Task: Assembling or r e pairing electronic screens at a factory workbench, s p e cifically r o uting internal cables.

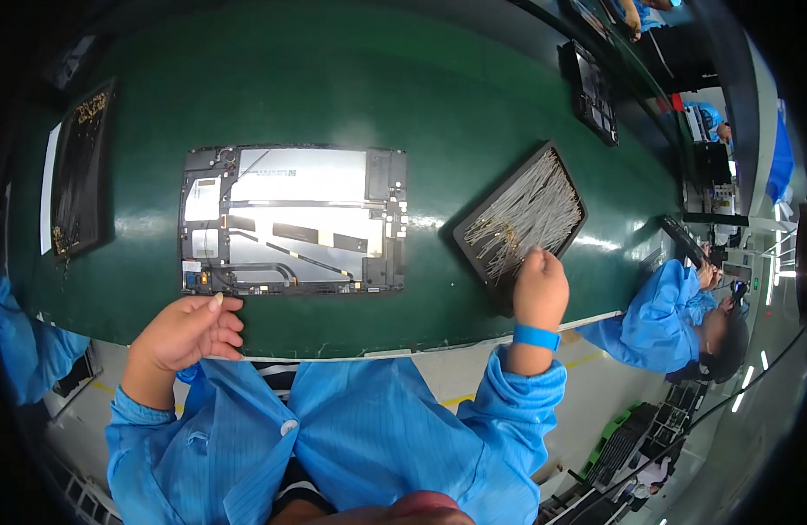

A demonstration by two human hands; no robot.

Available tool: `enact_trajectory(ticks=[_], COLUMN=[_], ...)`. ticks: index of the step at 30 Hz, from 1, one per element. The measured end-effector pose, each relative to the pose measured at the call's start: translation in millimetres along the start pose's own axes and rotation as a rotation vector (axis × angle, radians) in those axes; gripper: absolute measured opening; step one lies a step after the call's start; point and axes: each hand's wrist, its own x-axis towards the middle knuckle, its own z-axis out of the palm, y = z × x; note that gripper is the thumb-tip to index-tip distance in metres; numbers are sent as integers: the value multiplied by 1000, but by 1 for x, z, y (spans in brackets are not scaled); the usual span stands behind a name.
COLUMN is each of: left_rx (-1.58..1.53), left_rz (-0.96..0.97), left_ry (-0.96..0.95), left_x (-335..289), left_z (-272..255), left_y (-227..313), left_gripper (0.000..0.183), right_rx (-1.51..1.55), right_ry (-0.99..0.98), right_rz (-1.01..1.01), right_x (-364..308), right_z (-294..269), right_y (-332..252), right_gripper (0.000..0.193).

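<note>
Left hand point(193, 332) empty, loosely open; opened tablet point(294, 188) just beyond. Right hand point(541, 289) bunched over cables point(534, 210) in black tray point(501, 289); can't tell whether gripping any.

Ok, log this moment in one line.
left hand: near opened tablet, lower-left corner | right hand: at thin grey cables in black tray, grip unclear | tablet: on green tabletop

The green tabletop point(316, 83) looks smooth and glossy, with bright glare. The device point(294, 219) has shiny, metal-looking silver plates point(311, 179) in a matt black plastic-looking frame point(383, 175). The right-hand tray point(503, 190) looks like dull black plastic; the jacket point(386, 411) is creased, faintly sheened cloth.
</note>
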Motion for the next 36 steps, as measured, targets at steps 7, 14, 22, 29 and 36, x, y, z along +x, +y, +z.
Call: enact_trajectory(ticks=[7,14,22,29,36], left_rx=[996,1317,1314,1420,1579], left_rz=[131,996,1217,1360,1366], left_ry=[111,-68,6,271,350], left_x=[-11,-1,24,49,62], left_z=[45,66,74,84,83], left_y=[12,12,-13,-7,-11], left_gripper=[36,36,21,14,21], right_rx=[452,1002,1037,1486,1499], right_ry=[179,-573,-1517,-1009,-538], right_rz=[78,-601,-72,368,75], right_x=[-36,-86,-109,-100,-105], right_z=[-32,-15,15,21,26], right_y=[-25,-69,-75,-73,-83], right_gripper=[30,10,11,20,36])
